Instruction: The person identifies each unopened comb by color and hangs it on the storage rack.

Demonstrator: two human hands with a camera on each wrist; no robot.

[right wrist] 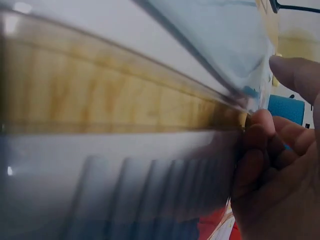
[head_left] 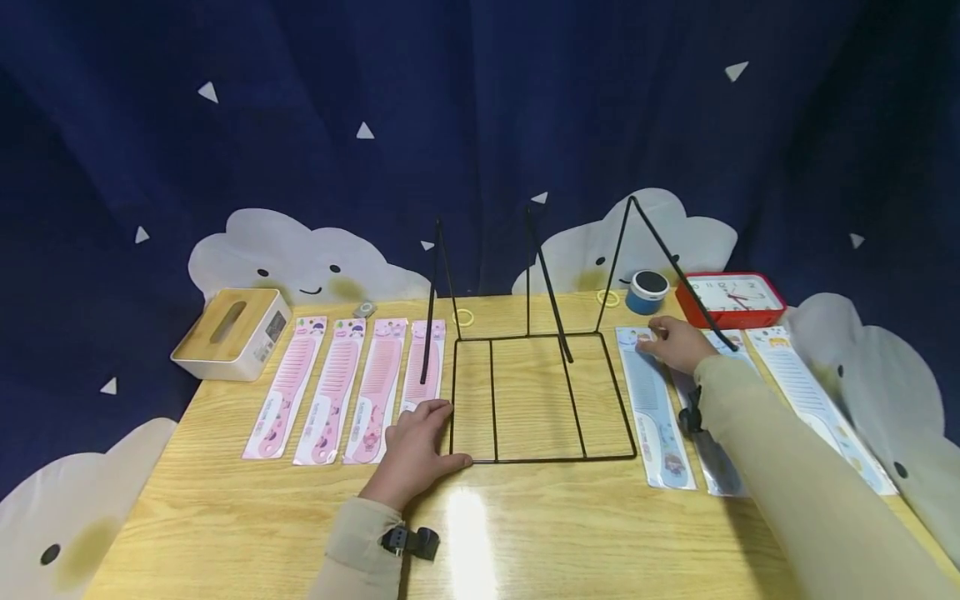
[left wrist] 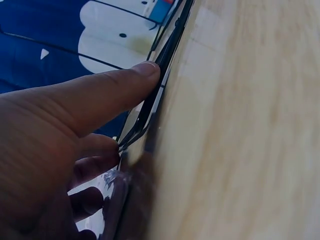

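A black wire rack [head_left: 528,337] with tall bent uprights stands mid-table. My left hand [head_left: 416,446] grips its near left corner, thumb [left wrist: 135,80] along the front bar and fingers at the side. Under that hand lies the lower part of a pink comb in clear packaging [head_left: 422,358]. My right hand [head_left: 678,343] is at the far end of a blue comb in its package [head_left: 654,408], thumb and fingertips about the corner. In the right wrist view, the fingertips [right wrist: 262,120] meet the package's edge. The right forearm and hand partly cover a second blue comb package [head_left: 720,458].
More packaged pink combs [head_left: 330,392] lie side by side on the left; another blue one [head_left: 813,392] is at far right. Behind stand a tissue box [head_left: 232,333], a blue round container [head_left: 647,293] and a red clock [head_left: 731,298]. Yellow rings [head_left: 465,317] lie behind the rack.
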